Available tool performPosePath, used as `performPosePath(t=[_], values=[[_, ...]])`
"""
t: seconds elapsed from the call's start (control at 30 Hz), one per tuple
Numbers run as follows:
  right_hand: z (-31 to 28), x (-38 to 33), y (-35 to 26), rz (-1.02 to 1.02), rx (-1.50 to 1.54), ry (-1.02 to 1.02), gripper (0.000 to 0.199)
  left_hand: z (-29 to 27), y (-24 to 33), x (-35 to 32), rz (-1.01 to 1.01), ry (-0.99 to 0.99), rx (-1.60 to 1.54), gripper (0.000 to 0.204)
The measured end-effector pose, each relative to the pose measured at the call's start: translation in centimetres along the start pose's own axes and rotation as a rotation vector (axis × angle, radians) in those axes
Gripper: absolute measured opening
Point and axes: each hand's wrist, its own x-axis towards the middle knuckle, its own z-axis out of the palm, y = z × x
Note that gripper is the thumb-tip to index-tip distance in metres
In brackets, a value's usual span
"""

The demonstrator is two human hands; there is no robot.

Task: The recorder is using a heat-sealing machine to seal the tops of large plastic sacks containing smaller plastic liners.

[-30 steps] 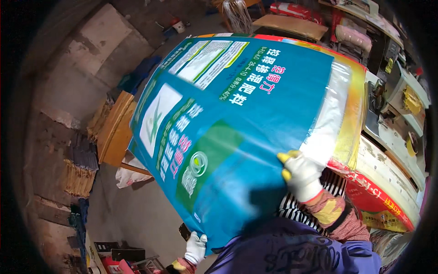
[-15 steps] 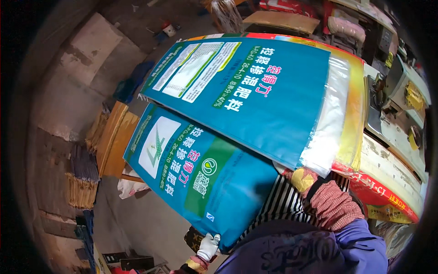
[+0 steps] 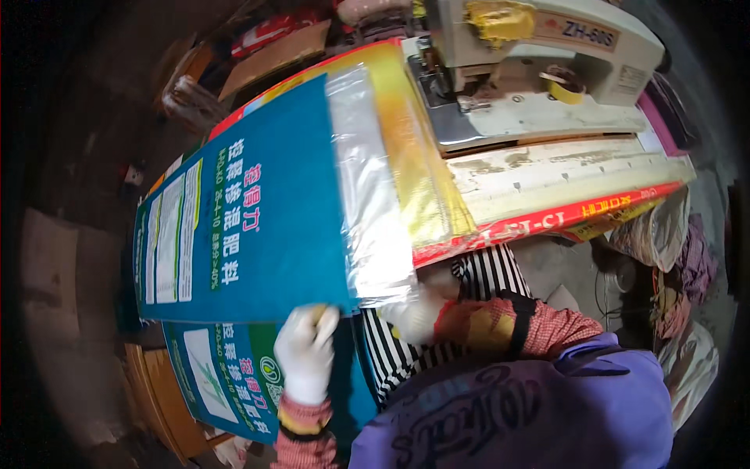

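A blue-green printed fertilizer bag [image 3: 289, 227] lies flat, a clear plastic liner [image 3: 371, 187] sticking out of its right end. At the bag's near edge, close to the liner, my left hand [image 3: 305, 359], in a white glove, has its fingers pinched on the edge. My right hand [image 3: 414, 316], gloved too, is smeared by motion beside the liner's near corner; its fingers cannot be made out. Under the first bag, a second blue-green bag [image 3: 266, 375] hangs down toward my lap. A yellow and red bag [image 3: 422, 156] lies beneath the liner.
An industrial sewing machine [image 3: 547, 47] stands at the far right, a yellow tape roll [image 3: 564, 87] on its bed. Its worn white tabletop [image 3: 547, 168] has a red printed strip [image 3: 547, 223] along the near edge. A wooden piece [image 3: 152, 399] stands lower left; sacks [image 3: 656, 234] lie right.
My view has swung right, bringing the sewing machine into full view. My left hand has left the lower bag's near corner and come to the upper bag's near edge. My right hand is now blurred.
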Motion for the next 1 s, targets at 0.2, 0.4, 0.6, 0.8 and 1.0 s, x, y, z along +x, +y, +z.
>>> performPosePath(t=[0.2,0.4,0.6,0.8,1.0], values=[[-10.0,-1.0,-1.5,-0.460,0.170,-0.627,0.019,6.7,2.7,9.0,0.243,-0.052,0.114,0.019],[-16.4,2.5,-4.2,0.473,0.887,-0.060,0.021,3.9,2.8,6.3,0.165,-0.136,-0.051,0.011],[-13.9,7.0,-1.6,0.222,0.302,-0.125,0.031,2.1,4.6,4.7,0.478,-0.184,0.319,0.015],[-12.1,8.6,-4.7,0.352,0.483,-0.119,0.033,1.4,3.6,5.3,-0.136,-0.076,-0.456,0.025],[-13.5,8.7,-7.3,0.258,0.279,-0.059,0.039,1.5,1.0,6.8,-0.242,-0.190,-0.902,0.022]])
